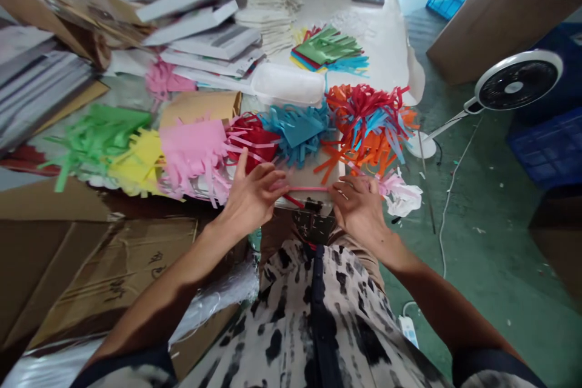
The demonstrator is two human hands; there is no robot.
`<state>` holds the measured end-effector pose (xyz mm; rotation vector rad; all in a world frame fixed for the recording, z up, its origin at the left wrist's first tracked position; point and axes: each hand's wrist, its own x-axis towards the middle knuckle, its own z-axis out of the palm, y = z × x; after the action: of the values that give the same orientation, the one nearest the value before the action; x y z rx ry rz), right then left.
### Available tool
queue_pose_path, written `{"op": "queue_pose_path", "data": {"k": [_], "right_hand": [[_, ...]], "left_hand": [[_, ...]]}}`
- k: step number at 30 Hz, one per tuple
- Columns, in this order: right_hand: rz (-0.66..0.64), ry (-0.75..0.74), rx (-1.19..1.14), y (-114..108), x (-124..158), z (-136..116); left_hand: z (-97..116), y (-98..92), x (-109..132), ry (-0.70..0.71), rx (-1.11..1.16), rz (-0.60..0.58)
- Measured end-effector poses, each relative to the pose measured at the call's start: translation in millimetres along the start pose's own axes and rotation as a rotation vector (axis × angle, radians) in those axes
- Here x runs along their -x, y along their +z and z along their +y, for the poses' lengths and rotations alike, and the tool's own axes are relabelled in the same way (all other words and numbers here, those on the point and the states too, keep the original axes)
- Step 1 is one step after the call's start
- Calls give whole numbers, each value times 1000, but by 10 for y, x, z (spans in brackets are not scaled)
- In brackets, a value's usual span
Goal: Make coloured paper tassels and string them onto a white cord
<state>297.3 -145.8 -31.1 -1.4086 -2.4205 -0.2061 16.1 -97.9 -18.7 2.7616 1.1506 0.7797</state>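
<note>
your left hand [252, 197] and right hand [359, 206] pinched a thin pink paper strip [309, 188], nearer you than the blue fringed paper bundle [301, 128], apparently mid-roll; even tension seemed needed next.

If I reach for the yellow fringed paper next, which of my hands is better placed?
Probably your left hand: it's nearer the yellow fringed paper, while your right hand sits farther away, near the orange strips. The pink strip runs between them.

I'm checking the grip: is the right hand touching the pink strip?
Touching: the head view shows the pink strip meeting the right hand without a gap.
</note>
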Motion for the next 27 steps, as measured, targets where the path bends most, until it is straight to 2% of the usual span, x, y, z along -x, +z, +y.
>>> {"op": "queue_pose_path", "data": {"k": [3,7,9,12,15,17,20,22,24,27], "right_hand": [[-21,1,-16,9,-46,-6],[-34,41,-20,24,-20,-58],[-19,62,-9,30,-4,-91],[7,82,20,32,-37,-141],[57,81,40,7,-131,-183],[120,78,65,-45,-193,-188],[214,66,92,-182,-253,-133],[271,59,67,-298,-279,-61],[330,76,14,-420,-314,17],[375,140,-35,-605,-400,105]], "left_hand": [[131,89,-130,145,-153,3],[239,349,-282,184,-224,-77],[238,418,-309,221,-251,-125],[248,399,-332,268,-275,-142],[332,283,-371,303,-286,-79],[418,173,-403,271,-261,-32],[526,-31,-462,50,-31,26],[558,-185,-529,-166,293,39],[563,-331,-625,-347,692,-33],[559,-474,-782,-510,1187,-222]]}}
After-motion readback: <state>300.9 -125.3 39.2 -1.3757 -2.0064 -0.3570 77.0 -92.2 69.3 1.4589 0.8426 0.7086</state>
